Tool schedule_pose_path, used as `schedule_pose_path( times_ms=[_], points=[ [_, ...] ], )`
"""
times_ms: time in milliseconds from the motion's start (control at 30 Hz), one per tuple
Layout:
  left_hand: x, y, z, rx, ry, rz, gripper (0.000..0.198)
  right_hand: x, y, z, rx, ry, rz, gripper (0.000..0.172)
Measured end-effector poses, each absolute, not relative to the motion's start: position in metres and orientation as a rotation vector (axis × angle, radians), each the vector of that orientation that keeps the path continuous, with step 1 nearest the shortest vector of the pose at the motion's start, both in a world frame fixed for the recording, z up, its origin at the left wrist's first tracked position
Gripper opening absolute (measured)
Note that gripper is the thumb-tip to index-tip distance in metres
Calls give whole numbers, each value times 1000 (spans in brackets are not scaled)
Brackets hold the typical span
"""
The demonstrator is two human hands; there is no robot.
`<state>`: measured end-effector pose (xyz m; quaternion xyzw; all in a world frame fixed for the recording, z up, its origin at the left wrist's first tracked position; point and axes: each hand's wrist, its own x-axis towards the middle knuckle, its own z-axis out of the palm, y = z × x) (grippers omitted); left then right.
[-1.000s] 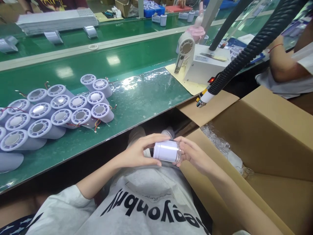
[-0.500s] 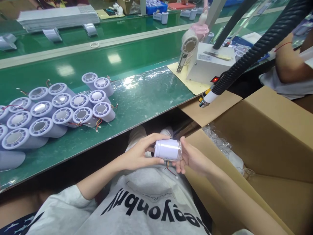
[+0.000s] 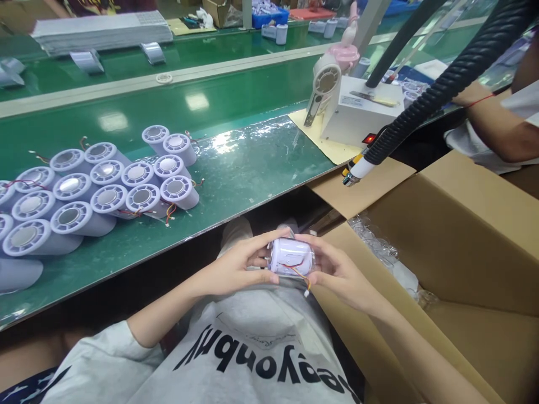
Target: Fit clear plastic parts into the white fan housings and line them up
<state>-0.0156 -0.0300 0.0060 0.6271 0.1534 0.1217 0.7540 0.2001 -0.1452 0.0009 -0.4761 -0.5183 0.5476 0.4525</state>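
Note:
Above my lap, a lavender plastic cylinder (image 3: 291,255) lies on its side between both hands, with a clear cover around it. Red and yellow wires with a white plug (image 3: 307,292) hang from its near side. My left hand (image 3: 242,264) grips the cylinder's left end, thumb below and fingers over the top. My right hand (image 3: 337,270) is closed around its right end. On the green bench to the left stand several similar lavender cylinders (image 3: 110,172) with round silver centres, some with wires trailing out.
An open cardboard box (image 3: 475,247) with clear plastic pieces (image 3: 379,241) is at my right. A black corrugated hose (image 3: 446,73) with a metal nozzle hangs over it. Behind stand a white machine (image 3: 357,106) and a handheld fan (image 3: 326,81). Another person's arm (image 3: 501,120) is at far right.
The cylinder has turned about its length, bringing the wires to its upper near face. My right fingers have shifted from beneath it to around its right end.

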Motion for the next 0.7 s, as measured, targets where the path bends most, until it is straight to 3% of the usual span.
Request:
schedule_pose_path(
  times_ms=[233,367,433,600,700],
  points=[
    [-13,-44,-14,1144,402,185,78,190,-147,-2,-1340,-1169,1441,61],
    [-13,-39,-11,1099,473,144,66,195,-144,-12,-1347,-1206,1425,68],
    [-12,-10,9,1280,582,193,59,222,-147,-19,-1495,-1210,1281,64],
    [0,133,97,2242,1114,680,51,361,-172,-70,-1971,-720,486,59],
    [15,207,132,2382,1408,691,37,426,-189,-120,-2087,-508,509,52]
  ],
)
